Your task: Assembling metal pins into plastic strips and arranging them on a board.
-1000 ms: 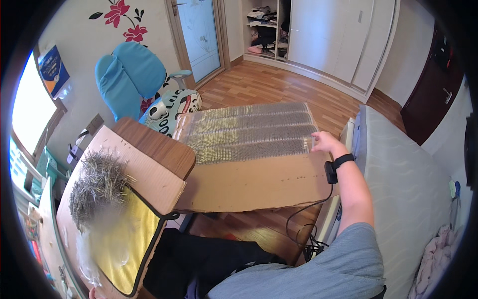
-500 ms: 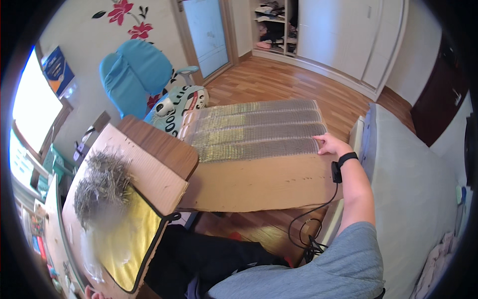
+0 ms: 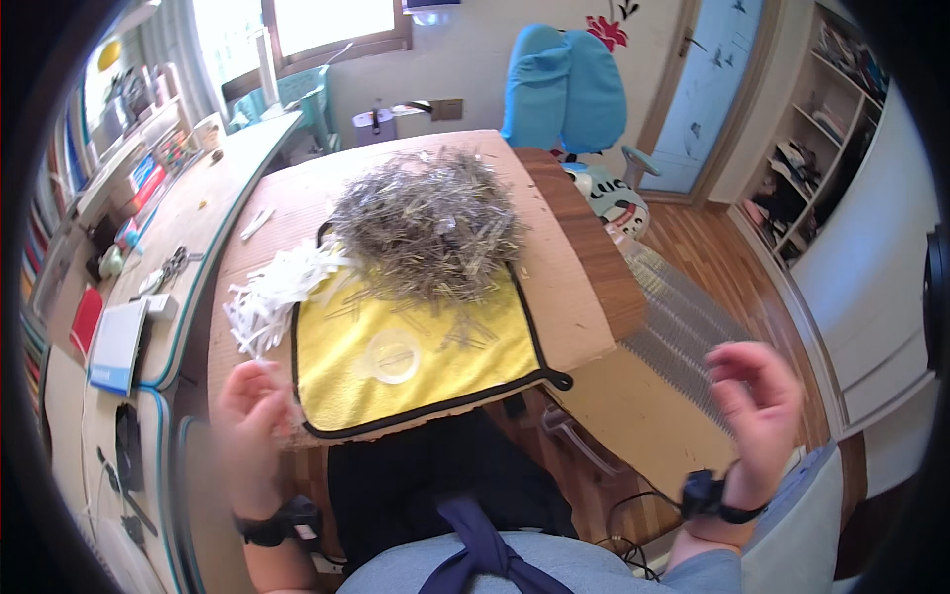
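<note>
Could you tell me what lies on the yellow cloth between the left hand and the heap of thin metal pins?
In the head view, a clear round ring-shaped piece and a few stray pins lie on the yellow cloth between the left hand and the pin heap.

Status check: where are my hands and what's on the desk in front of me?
Left hand raised, blurred, by white strips. Right hand raised, empty, fingers curled, above tray of metal pins. Pile of metal clips on yellow cloth, untouched.

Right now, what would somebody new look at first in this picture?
Probably the big tangled heap of thin silvery metal pieces, piled at the far edge of the yellow cloth on the cardboard-covered desk. A bunch of white strips lies just left of it. Both hands, left hand and right hand, hover empty and blurred.
</note>
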A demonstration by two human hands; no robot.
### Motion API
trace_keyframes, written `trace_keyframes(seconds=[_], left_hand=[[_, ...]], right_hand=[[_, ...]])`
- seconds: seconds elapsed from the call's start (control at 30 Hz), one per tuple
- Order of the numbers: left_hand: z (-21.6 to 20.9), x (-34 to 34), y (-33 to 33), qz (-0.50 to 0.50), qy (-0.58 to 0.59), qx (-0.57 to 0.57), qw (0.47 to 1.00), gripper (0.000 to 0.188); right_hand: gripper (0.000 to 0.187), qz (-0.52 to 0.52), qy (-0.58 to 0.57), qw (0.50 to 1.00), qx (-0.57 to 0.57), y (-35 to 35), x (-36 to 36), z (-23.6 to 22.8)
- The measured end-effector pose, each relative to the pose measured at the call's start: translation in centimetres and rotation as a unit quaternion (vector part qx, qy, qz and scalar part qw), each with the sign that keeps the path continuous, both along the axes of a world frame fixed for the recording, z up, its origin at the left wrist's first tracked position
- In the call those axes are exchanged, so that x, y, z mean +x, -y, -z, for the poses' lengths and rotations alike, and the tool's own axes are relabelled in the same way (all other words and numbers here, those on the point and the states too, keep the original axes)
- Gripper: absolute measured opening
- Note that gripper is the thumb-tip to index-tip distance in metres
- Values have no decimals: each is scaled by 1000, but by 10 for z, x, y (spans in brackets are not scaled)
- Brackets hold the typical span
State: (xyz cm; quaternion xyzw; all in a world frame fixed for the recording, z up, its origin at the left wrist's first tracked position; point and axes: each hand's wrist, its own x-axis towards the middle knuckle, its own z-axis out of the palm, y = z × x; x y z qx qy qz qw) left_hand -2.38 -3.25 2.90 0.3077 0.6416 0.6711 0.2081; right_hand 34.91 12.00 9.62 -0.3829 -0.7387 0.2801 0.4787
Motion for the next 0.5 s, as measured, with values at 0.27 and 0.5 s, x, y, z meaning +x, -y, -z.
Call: trace_keyframes(seconds=[0.27, 0.5], left_hand=[[10, 25, -24, 134, 144, 58, 979, 16], [25, 18, -23, 169, 152, 77, 971, 16]], right_hand=[[9, -198, 181, 950, 160, -32, -179, 57], [9, -105, 329, 920, 187, -35, -217, 70]])
